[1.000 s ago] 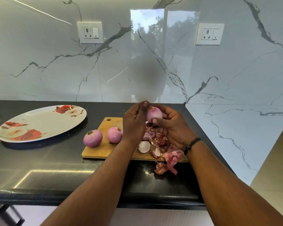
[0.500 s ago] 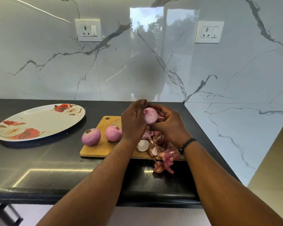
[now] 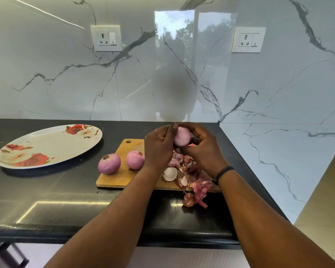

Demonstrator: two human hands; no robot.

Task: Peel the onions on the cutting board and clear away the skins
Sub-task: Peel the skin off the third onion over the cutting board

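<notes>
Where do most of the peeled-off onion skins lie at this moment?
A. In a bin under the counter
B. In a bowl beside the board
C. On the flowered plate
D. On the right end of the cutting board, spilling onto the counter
D: the onion skins are heaped on the right end of the cutting board, with some on the counter in front.

Glossy white marble wall (image 3: 182, 78) with two sockets (image 3: 106, 38); black countertop (image 3: 46, 200) below.
</notes>
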